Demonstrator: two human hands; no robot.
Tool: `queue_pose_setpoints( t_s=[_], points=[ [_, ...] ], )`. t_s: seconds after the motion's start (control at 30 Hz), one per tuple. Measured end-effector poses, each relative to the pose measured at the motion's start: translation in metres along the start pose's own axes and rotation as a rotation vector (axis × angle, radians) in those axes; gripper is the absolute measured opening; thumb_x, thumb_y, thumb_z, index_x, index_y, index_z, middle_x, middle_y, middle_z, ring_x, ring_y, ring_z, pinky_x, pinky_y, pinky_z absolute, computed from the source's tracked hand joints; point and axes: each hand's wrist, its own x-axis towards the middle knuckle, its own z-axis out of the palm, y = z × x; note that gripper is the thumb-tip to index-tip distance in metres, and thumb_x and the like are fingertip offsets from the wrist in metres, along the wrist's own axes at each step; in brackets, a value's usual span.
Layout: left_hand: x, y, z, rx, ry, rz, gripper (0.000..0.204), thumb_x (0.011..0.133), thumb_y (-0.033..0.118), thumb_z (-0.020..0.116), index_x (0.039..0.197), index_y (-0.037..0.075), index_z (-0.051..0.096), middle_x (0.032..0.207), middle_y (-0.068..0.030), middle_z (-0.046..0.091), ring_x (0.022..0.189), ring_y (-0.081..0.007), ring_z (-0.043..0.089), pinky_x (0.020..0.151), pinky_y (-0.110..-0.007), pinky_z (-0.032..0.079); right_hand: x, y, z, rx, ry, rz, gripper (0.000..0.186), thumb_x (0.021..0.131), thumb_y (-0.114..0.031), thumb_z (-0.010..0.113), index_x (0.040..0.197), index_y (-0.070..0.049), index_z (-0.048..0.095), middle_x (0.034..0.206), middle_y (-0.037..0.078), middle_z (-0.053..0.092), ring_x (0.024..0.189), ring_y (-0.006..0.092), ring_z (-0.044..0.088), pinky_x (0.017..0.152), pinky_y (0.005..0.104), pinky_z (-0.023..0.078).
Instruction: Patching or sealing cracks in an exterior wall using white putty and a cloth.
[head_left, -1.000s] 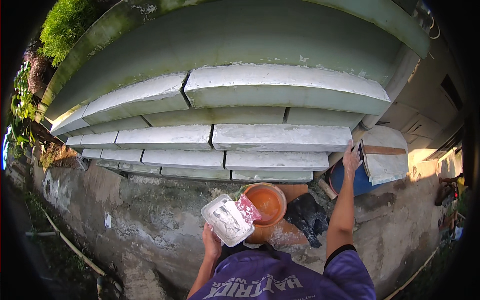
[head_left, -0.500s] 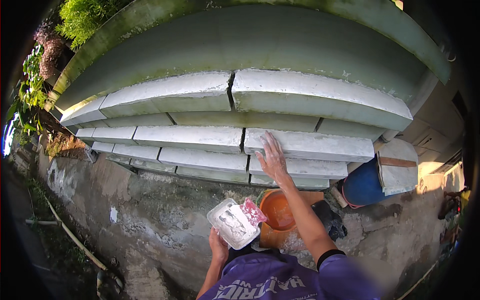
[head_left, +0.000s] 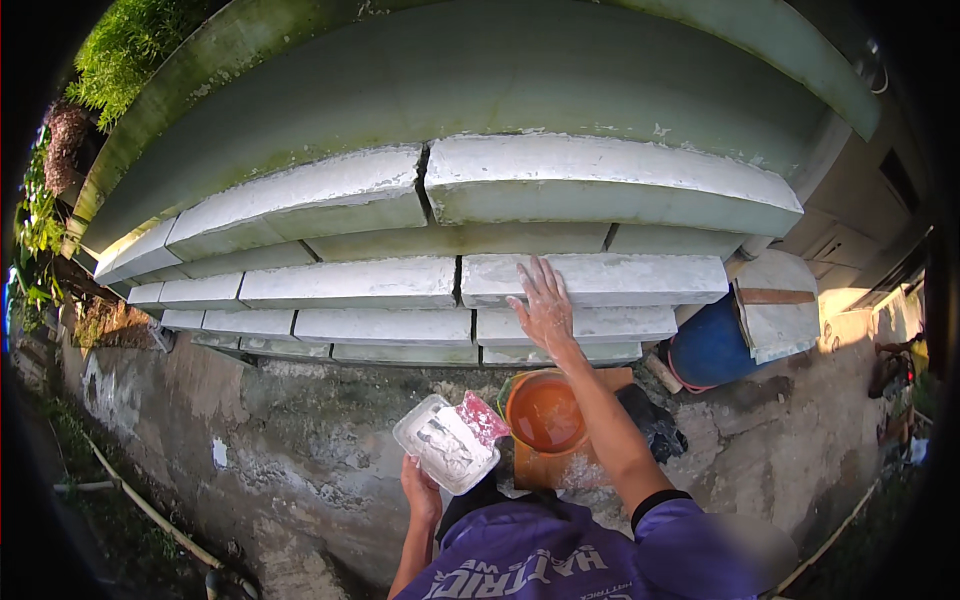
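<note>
My left hand (head_left: 421, 490) grips the near edge of a shallow white plastic tray (head_left: 404, 433). White paste is smeared across the tray's bottom. A pinkish-red flat scraper (head_left: 482, 418), spotted with paste, lies over the tray's right side. My right hand (head_left: 547, 308) is spread on the white-coated middle ledge (head_left: 650, 277), just right of a dark vertical gap. Its fingers are stretched out on the top face, and white residue marks them. Nothing shows in that hand, though its palm side is hidden.
An orange bucket (head_left: 545, 412) stands below my right forearm on a brown board (head_left: 530, 470), with a black bag (head_left: 652, 428) beside it. At the right is a blue barrel (head_left: 710, 352) under a pale cover (head_left: 780, 322). Stepped ledges rise ahead to a green wall (head_left: 500, 80).
My right hand has slid right along the ledge, farther from the gap. The left hand still holds the tray. The whole view has shifted slightly.
</note>
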Motion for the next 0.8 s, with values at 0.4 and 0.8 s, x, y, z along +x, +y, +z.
queue_pose_setpoints(
  t_s=[0.4, 0.8],
  points=[
    [-0.017, -0.043, 0.023, 0.083, -0.081, -0.053, 0.045, 0.100, 0.033, 0.041, 0.134, 0.003, 0.043, 0.132, -0.0122, 0.055, 0.119, -0.0244, 0.056, 0.102, -0.038, 0.044, -0.114, 0.263, -0.132, -0.366, 0.257, 0.363, 0.053, 0.097, -0.034, 0.050, 0.142, -0.005, 0.044, 0.148, 0.021, 0.038, 0.138, 0.0369, 0.034, 0.111, 0.0495, 0.029],
    [-0.038, -0.076, 0.059, -0.013, -0.028, -0.038, 0.039, 0.100, 0.031, 0.045, 0.130, 0.006, 0.047, 0.118, -0.0074, 0.062, 0.099, -0.0168, 0.064, 0.080, -0.029, 0.053, -0.120, 0.291, -0.154, -0.298, 0.164, 0.264, 0.047, 0.099, -0.032, 0.047, 0.138, -0.006, 0.048, 0.143, 0.023, 0.044, 0.132, 0.0398, 0.042, 0.106, 0.0471, 0.036]
  ],
)
